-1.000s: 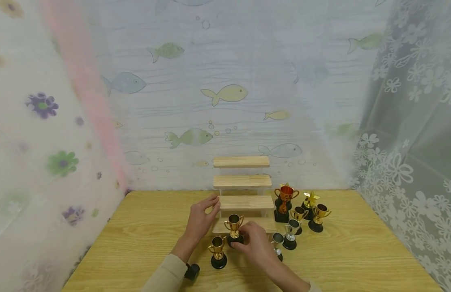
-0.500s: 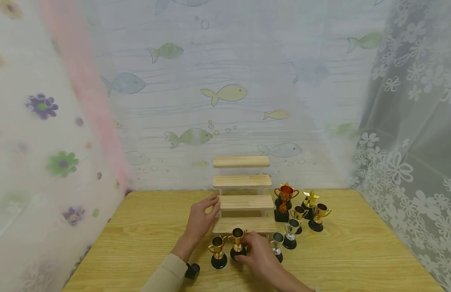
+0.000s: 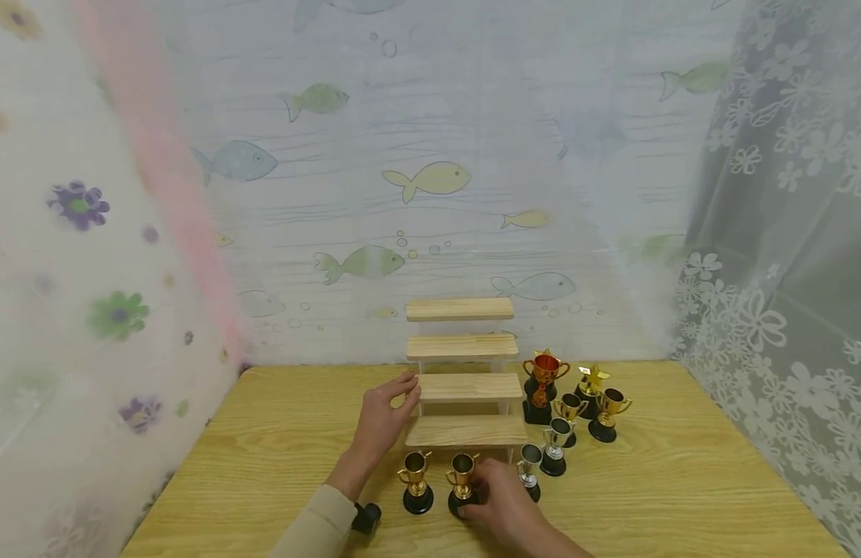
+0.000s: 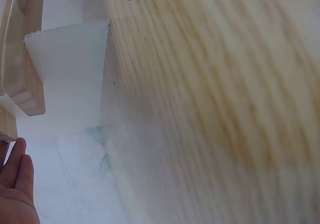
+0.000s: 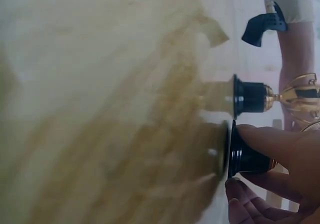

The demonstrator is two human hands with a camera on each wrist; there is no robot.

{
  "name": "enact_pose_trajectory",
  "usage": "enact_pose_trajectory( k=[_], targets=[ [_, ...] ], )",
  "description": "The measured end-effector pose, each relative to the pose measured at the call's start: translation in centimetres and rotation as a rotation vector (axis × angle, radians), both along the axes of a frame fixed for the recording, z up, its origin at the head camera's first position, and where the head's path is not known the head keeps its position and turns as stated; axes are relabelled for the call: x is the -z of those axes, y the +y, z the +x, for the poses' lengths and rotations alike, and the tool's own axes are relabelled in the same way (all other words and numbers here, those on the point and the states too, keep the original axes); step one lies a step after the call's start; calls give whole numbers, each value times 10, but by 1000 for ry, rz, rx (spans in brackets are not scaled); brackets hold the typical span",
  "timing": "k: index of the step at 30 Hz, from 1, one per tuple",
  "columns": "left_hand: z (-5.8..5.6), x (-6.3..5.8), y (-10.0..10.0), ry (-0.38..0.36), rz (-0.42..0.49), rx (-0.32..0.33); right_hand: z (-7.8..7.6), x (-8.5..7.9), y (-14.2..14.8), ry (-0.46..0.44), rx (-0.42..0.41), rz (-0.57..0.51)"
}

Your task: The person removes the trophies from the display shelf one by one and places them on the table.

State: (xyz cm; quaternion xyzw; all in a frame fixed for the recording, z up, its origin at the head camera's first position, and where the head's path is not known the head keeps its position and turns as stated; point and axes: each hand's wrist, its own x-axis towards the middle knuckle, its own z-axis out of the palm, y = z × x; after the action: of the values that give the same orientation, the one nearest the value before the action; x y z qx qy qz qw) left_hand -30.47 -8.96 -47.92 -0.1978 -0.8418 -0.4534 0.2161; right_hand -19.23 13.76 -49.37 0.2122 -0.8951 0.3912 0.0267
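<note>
My right hand (image 3: 505, 504) pinches a small gold trophy cup (image 3: 462, 466) by its black base (image 5: 250, 154), low at the tabletop in front of the stand. Whether the base touches the wood I cannot tell. Left of it a second gold trophy cup (image 3: 416, 469) stands upright. The four-step wooden display stand (image 3: 465, 431) has bare treads. My left hand (image 3: 383, 418) rests its fingertips against the stand's left side, at the second step from the bottom; in the left wrist view its fingers (image 4: 25, 176) look straight.
Right of the stand, silver trophy cups (image 3: 559, 434), gold cups (image 3: 611, 403), a red-bronze cup (image 3: 545, 368) and a gold star trophy (image 3: 594, 380) stand close together. A black device (image 3: 366, 518) sits at the left wrist. Patterned curtains (image 3: 430, 232) hang behind the table (image 3: 284, 434).
My right hand has brought the gold trophy cup down and toward me, slightly right, from the lowest step to the tabletop. My left hand has stayed at the stand.
</note>
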Motion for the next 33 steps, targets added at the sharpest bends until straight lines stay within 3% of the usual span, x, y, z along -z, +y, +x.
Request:
enact_pose_trajectory(
  k=[10,18,20,22,24,26,27,29,33],
  targets=[
    [-1,-2,-1,-15,-34,2,1,4,3,-41,-7,-33],
    [1,-5,-2,-16,-72,13,5,1,10,-180,-29,25],
    [1,-5,-2,4,-87,15,3,10,16,-223,-27,75],
    [1,-4,-3,27,-98,11,-3,29,27,-253,-41,111],
    [1,-4,-3,52,-96,1,-12,51,39,-251,-81,125],
    [1,-5,-4,84,-97,-7,-16,60,51,-248,-116,110],
    [0,-6,-5,106,-101,-12,-13,53,55,-237,-135,103],
    [1,-10,-7,139,-115,-23,1,20,61,-212,-127,96],
    [6,-19,-17,175,-181,-55,39,-74,67,-132,49,94]
  ],
)
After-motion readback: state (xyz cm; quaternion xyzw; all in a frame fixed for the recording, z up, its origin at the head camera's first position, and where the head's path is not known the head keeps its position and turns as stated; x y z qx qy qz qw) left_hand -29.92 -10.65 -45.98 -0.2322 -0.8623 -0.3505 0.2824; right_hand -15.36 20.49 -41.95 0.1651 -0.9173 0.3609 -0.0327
